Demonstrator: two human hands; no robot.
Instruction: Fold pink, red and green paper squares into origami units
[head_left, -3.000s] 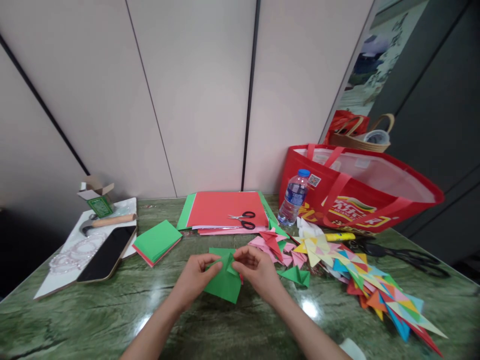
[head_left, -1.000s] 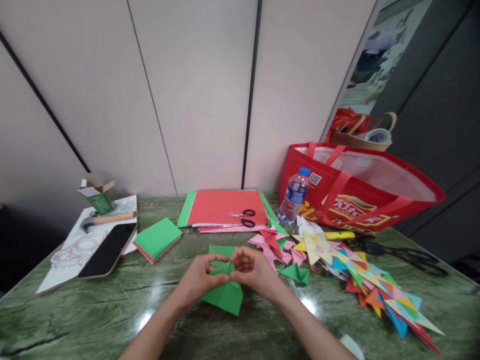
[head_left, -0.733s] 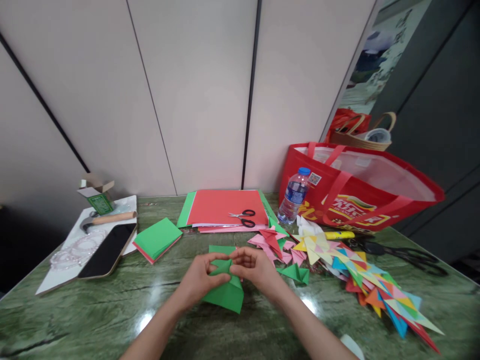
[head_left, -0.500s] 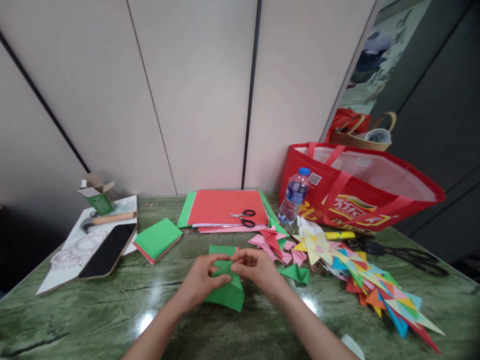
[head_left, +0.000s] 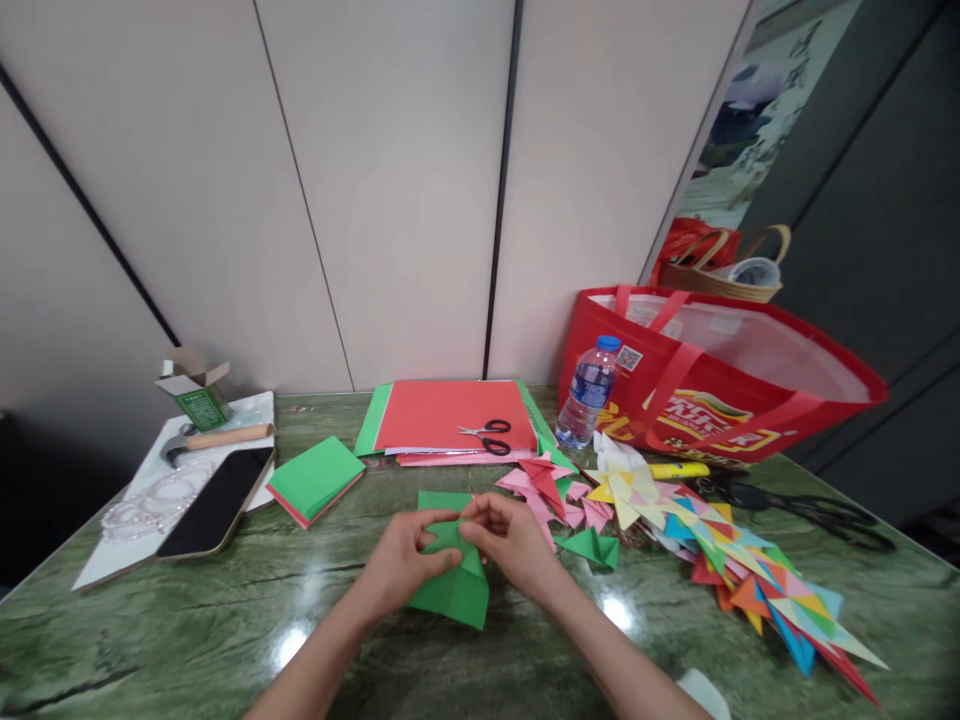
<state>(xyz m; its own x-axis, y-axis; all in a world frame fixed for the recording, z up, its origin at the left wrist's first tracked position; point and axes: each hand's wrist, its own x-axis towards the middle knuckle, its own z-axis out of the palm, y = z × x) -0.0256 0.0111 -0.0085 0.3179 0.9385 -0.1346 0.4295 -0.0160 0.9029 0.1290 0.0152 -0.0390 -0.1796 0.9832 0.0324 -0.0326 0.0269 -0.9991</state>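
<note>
Both hands meet over a green sheet of paper [head_left: 454,592] lying on the green marble table [head_left: 187,630]. My left hand [head_left: 401,562] pinches the folded upper part of the sheet from the left, fingers curled round it. From the right, my right hand [head_left: 510,540] pinches the same fold, thumb and fingers pressed together. The fingertips of both hands almost touch at the fold. A loose corner of the sheet points toward me.
Folded pink, red and green paper pieces [head_left: 559,495] and a long multicoloured paper chain [head_left: 750,575] lie right. Behind: paper stack [head_left: 450,415] with small scissors [head_left: 487,437], water bottle [head_left: 589,392], red bag [head_left: 720,375], large scissors [head_left: 817,515]. Left: green squares [head_left: 315,480], phone [head_left: 217,503], hammer [head_left: 217,440].
Since three seconds ago the hands have drawn closer together and closed over the raised green fold. In the last second the sheet has barely shifted.
</note>
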